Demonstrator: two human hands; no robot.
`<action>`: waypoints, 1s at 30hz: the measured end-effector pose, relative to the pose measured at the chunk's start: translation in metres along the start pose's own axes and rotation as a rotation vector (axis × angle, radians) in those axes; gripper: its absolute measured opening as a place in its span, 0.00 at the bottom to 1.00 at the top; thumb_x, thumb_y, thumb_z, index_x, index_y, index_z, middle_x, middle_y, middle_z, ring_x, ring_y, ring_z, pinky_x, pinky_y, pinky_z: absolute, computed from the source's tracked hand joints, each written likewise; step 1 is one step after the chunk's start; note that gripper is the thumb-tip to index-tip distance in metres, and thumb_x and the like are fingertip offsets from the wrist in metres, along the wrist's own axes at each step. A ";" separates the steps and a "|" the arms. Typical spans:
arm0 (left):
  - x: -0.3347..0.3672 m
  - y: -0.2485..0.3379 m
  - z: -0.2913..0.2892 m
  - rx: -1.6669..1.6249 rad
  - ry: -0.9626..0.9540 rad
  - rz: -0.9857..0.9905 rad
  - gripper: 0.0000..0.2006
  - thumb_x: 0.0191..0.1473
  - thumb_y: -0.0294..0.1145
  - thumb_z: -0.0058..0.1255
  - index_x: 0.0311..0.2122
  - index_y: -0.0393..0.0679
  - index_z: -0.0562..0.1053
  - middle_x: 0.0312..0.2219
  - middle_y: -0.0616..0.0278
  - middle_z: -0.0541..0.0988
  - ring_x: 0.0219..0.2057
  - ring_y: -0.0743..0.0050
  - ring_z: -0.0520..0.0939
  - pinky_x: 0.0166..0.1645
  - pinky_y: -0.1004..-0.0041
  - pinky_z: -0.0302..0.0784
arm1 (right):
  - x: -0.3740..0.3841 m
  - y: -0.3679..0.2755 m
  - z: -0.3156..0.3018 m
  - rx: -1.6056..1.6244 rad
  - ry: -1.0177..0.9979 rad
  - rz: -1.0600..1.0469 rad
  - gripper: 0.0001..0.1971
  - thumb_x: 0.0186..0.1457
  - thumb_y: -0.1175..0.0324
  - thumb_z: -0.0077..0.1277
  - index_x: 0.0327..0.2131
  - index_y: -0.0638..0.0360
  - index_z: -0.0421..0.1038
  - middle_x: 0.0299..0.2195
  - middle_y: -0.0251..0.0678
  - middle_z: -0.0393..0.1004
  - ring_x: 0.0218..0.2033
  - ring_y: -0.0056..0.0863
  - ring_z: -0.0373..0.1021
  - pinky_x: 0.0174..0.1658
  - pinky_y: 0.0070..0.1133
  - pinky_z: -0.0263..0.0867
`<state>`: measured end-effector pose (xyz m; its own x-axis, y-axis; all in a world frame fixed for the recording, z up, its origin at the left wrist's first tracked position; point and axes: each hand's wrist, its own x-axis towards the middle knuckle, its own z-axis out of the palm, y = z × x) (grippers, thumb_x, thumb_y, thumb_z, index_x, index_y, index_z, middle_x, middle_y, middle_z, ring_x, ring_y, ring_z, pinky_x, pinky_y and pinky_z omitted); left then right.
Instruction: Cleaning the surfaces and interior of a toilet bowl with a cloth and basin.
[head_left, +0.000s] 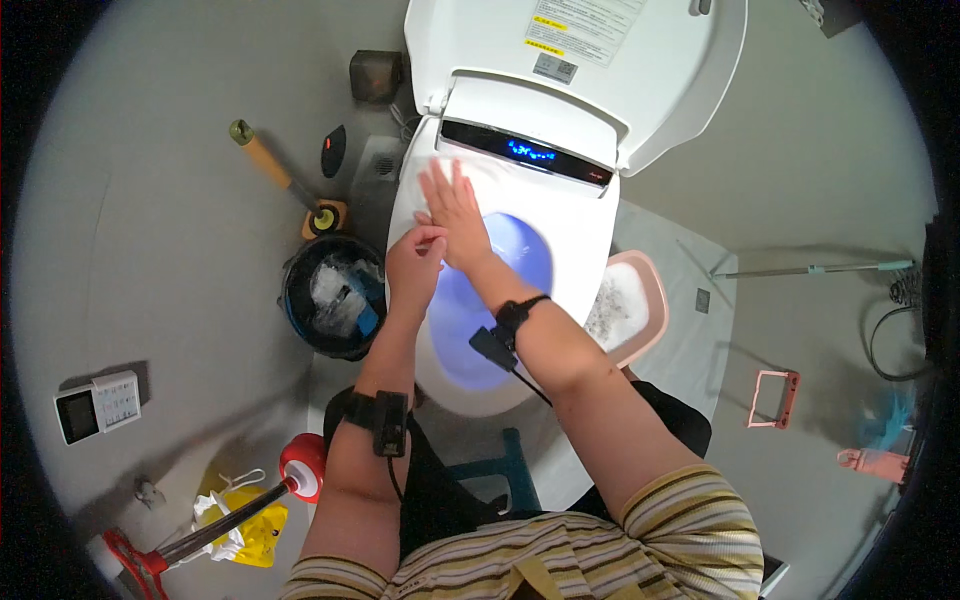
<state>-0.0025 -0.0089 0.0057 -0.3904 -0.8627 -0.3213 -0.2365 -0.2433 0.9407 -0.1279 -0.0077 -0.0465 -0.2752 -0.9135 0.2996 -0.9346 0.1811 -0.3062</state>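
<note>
Head view: the left hand [413,265], fingers curled, is at the heel of the right hand [457,218]; whether it grips anything, I cannot tell. The right hand is open, fingers spread, at eleven o'clock over the toilet seat [580,235]. From the blue-lit bowl [520,245], a dark bucket [290,312] stands at nine, a sudsy pink basin [655,300] at three. At twelve, a display panel [527,153] glows blue; beyond, the raised lid [690,60] bears a printed label [592,25], its text too small to read.

grey floor [690,345] | on it: 1 toilet [578,250] | 1 pink basin [654,300] | 1 black bucket [298,312]
</note>
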 end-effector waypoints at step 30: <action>0.009 0.001 -0.019 -0.124 0.000 -0.023 0.08 0.55 0.29 0.53 0.40 0.42 0.78 0.33 0.64 0.81 0.32 0.77 0.81 0.35 0.76 0.77 | 0.021 0.108 -0.067 -0.282 0.318 0.214 0.29 0.61 0.62 0.46 0.65 0.42 0.55 0.66 0.31 0.54 0.68 0.45 0.45 0.68 0.44 0.38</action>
<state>0.0105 -0.0249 0.0058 -0.3864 -0.8563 -0.3427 -0.1332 -0.3159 0.9394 -0.2494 0.0168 -0.0123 -0.4827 -0.6961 0.5314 -0.8618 0.4854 -0.1470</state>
